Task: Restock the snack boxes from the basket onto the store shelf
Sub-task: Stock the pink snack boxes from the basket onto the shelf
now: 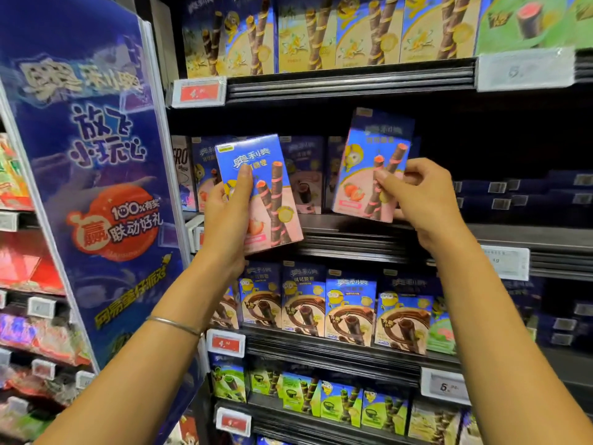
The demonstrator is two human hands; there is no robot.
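Observation:
My left hand (229, 207) grips a blue and pink snack box (269, 200) with wafer rolls on its front, held upright and slightly tilted just in front of the middle shelf (353, 239). My right hand (420, 200) holds a second, matching snack box (369, 168) by its right edge, its bottom at the shelf's front lip. Behind them stand more of the same boxes (305, 175) in a row on that shelf. The basket is out of view.
A dark gap (481, 149) opens on the middle shelf to the right of the held boxes. Shelves above and below carry yellow, brown and green boxes. A blue promotional panel (96, 175) stands at the left, with price tags (199, 91) on the shelf edges.

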